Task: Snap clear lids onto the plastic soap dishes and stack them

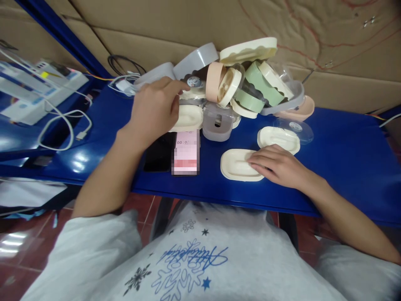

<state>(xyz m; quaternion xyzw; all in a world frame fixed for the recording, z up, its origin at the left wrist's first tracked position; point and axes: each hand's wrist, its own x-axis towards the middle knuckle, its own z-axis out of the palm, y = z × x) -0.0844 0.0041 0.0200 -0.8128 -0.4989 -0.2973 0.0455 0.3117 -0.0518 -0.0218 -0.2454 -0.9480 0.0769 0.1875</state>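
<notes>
From where I stand, the person's right hand (277, 165) reaches over the right end of a cream oblong dish (234, 167) lying near the front edge of the blue surface (347, 167). Its fingers lie together, the tips touching the dish; whether they pinch it or merely rest there, I can't tell. Just behind that hand sits a second cream dish (278, 139), with a clear oval lid (307, 133) beside it.

The left hand (159, 106) is raised at the left end of a jumbled heap, index finger pointing toward a round sticker (194, 82), the other fingers bent. I can't tell whether it grips anything. A third cream dish (191, 118) shows just beside it.

The heap mixes a peach scalloped container (213, 81), a green scalloped container (260, 81) and, at its front, a grey slotted box (216, 131). Nearer the person, a phone (186, 152) with a pink screen lies face up.
</notes>
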